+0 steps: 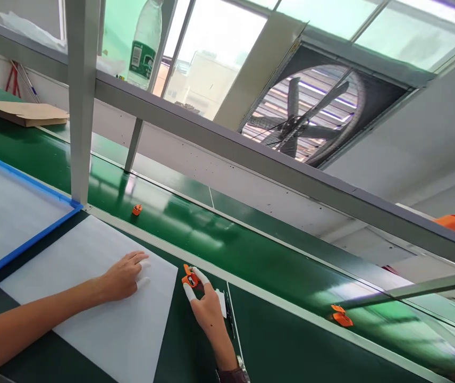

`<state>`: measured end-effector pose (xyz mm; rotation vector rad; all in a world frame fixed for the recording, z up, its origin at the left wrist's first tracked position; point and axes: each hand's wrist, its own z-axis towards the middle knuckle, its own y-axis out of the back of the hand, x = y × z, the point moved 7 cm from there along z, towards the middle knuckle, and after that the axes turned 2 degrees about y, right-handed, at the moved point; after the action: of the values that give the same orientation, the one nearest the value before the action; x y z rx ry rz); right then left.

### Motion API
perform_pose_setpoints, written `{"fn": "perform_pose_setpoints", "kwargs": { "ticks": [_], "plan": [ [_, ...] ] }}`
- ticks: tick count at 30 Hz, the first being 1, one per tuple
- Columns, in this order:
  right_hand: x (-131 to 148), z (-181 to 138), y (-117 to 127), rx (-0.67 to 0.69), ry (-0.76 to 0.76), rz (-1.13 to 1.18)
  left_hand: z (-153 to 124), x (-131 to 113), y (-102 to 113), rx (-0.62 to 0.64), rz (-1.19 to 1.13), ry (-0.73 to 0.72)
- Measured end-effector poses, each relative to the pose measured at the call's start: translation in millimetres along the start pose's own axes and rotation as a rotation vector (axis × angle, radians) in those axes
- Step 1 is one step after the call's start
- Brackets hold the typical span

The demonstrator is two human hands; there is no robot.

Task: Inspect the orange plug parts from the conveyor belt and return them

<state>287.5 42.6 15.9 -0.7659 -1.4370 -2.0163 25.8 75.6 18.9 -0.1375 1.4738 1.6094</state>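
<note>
My right hand [207, 306], with white covers on the thumb and a finger, pinches a small orange case [190, 279] with its lid raised. It is just past the right edge of a large white sheet [103, 298] on the dark green worktop. A small white piece [222, 302] and a thin black item [229, 314] lie beside that wrist, partly hidden. My left hand [126, 274] is over the sheet, fingers apart and holding nothing. White covers show on some of its fingertips too. Whether it touches the sheet is hard to tell.
Beyond the worktop's pale edge strip runs a green conveyor belt [179, 213] carrying several small orange cases, one at the centre left [137, 209] and an opened one [342, 317] at right. A blue-edged tray [24, 178] is at left. A grey post [81, 106] and rail stand ahead, with a bottle [144, 48].
</note>
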Motion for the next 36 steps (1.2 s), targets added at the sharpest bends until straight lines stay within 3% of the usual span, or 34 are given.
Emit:
{"fn": "perform_pose_setpoints", "kwargs": {
  "ticks": [4, 6, 10, 14, 17, 22, 26, 31, 36],
  "plan": [
    [57, 0, -26, 0.068, 0.128, 0.027, -4, -15, -8, 0.160, -0.597, 0.279],
    [81, -2, -41, 0.119, 0.194, 0.038, -5, -27, -9, 0.234, -0.882, 0.343],
    [105, -6, -62, 0.280, 0.256, 0.138, -7, -31, -1, 0.240, -1.093, 0.410],
    [108, -10, -65, 0.401, 0.318, 0.277, -14, -27, 7, 0.275, -0.929, 0.341],
    [101, -11, -63, 0.380, 0.340, 0.297, -18, -28, 13, 0.253, -0.652, 0.233],
    [92, -14, -62, 0.349, 0.344, 0.273, -21, -21, 12, 0.045, -0.330, 0.134],
    [72, -14, -63, 0.281, 0.203, 0.342, -24, -23, 9, -0.109, -0.126, -0.049],
    [54, -17, -72, 0.261, 0.028, 0.605, -28, -31, 10, -0.123, -0.127, -0.134],
    [52, -18, -68, 0.187, -0.045, 0.668, -29, -38, 13, -0.072, -0.278, -0.125]
  ]
}}
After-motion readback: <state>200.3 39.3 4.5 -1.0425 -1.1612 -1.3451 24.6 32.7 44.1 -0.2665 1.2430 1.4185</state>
